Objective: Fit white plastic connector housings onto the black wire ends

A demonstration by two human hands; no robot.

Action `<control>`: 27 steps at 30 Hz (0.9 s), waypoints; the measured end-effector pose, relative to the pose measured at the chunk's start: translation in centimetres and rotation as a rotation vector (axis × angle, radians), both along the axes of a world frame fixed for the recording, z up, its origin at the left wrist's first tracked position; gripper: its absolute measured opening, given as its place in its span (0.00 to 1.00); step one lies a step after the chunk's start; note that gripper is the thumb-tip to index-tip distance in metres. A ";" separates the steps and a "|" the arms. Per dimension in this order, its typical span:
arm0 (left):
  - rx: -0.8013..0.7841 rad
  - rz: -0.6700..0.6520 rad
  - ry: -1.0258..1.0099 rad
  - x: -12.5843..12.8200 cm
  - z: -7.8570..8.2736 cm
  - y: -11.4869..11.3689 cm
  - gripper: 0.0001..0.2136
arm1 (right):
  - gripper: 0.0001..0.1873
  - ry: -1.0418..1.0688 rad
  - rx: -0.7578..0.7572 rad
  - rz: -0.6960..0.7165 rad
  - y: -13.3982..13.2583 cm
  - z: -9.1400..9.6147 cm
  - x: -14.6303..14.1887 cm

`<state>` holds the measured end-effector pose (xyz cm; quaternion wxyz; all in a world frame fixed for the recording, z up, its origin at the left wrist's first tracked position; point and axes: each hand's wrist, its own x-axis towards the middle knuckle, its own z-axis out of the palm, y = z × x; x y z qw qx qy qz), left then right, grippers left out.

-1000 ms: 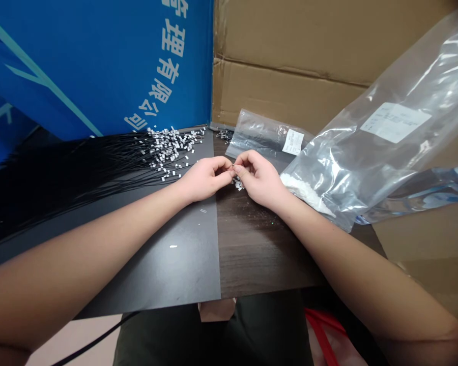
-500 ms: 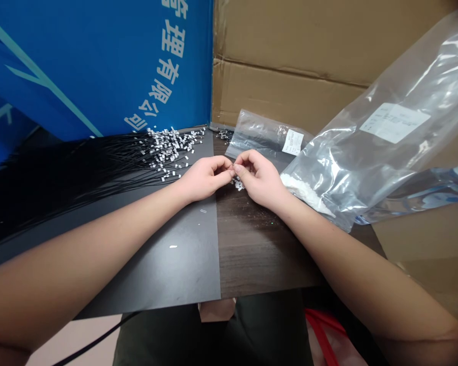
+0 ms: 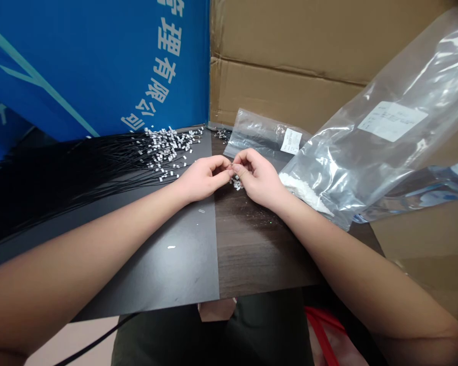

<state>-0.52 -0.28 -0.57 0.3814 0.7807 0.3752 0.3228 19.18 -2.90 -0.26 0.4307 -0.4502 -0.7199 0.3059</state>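
Running this one from my end through the head cam, and I've got both hands meeting right over the tabletop (image 3: 248, 259), fingertips to fingertips. My left hand (image 3: 204, 179) is in a narrow pinch, thumb against index finger, and my right hand (image 3: 261, 179) mirrors it from the other side. Pinched between them is a tiny piece (image 3: 232, 165), mostly hidden by the fingertips, so I honestly can't tell what it is. It sits right at the spot where the two hands meet, above the seam side of the dark wood. Just below it and partly behind my right thumb there's a little heap of white bits (image 3: 237, 184). Off to the left, beyond my left hand, is a big spread of black wires (image 3: 61, 168) with white tips (image 3: 168, 145) pointing toward the middle. A small bag (image 3: 257, 134) lies behind my right hand, and a big clear bag (image 3: 347, 157) leans up near my right forearm, with white stuff (image 3: 307, 193) gathered in its bottom end.
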 end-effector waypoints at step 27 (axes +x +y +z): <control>-0.084 0.017 -0.132 -0.1 -0.2 0.4 0.11 | 0.04 0.039 -0.037 0.003 0.1 -0.6 0.0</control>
